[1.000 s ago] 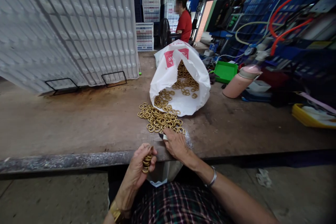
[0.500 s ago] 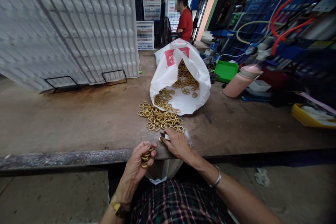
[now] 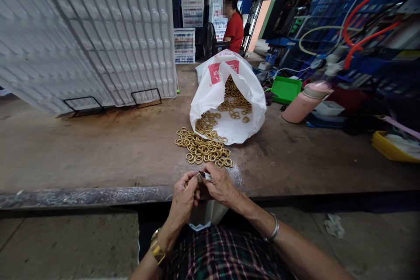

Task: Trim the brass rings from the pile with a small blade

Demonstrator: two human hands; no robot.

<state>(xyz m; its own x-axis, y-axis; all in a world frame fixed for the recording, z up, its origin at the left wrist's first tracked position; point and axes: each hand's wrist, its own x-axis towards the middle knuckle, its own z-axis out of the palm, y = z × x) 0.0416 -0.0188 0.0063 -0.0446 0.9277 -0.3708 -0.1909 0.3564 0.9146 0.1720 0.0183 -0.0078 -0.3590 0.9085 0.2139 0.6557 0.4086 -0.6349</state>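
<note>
Close to the table's front edge my two hands meet at the fingertips. My left hand (image 3: 184, 196) is closed on brass-coloured rings, mostly hidden behind its fingers; a bit of one ring (image 3: 197, 175) shows at the fingertips. My right hand (image 3: 222, 184) grips a small blade tool (image 3: 207, 176) with a dark tip and a whitish body, its tip pointing left at that ring. Just beyond the hands lies a loose pile of rings (image 3: 205, 148). It spills from the mouth of a white plastic sack (image 3: 243, 131) lying on its side, with more rings inside.
Ribbed white trays (image 3: 131, 30) stand on edge at the left, by black wire stands (image 3: 146, 96). At the right are a pink bottle (image 3: 300, 107), a green bin (image 3: 286, 89) and a yellow tray (image 3: 390, 148). A person in red (image 3: 234, 30) is behind the table (image 3: 98, 153).
My left hand has moved up and right to meet my right hand at the blade. Its stack of rings, visible before, is now mostly hidden. The view has shifted slightly.
</note>
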